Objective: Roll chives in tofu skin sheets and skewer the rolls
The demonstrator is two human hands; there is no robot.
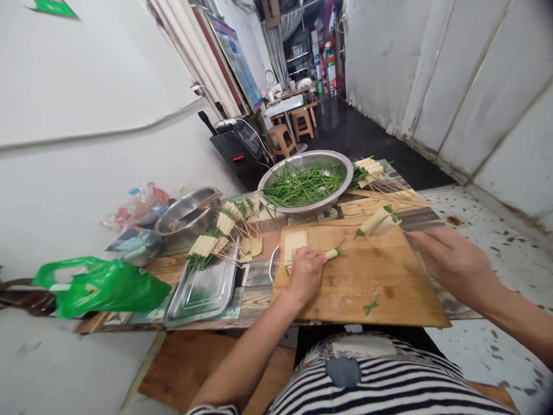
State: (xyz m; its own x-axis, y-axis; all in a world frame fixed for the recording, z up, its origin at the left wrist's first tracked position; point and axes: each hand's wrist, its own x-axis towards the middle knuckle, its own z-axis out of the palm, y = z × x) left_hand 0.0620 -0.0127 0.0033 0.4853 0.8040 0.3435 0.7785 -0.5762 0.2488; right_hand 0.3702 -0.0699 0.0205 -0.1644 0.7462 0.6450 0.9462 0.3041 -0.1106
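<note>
My left hand (306,272) is closed around a pale tofu-skin roll (332,254) with green stalks poking from its end, pressed down on the wooden cutting board (363,288). Under and beside those fingers lie flat square tofu-skin sheets (295,239). Beyond the board's right edge, my right hand (455,262) is curled into a fist and smeared by motion; what it grips, if anything, I cannot make out. Near it, finished-looking rolls (375,221) with green tips rest at the board's far right. A green scrap (370,306) lies near the front.
Behind the board stands a steel bowl (348,183) of green stalks. Thin wooden skewers (389,202) lie to its right, beside more rolls (369,166). Skewered rolls (203,246) rest on a metal tray (201,294) at left. A green plastic bag (108,288) sits at the table's left end.
</note>
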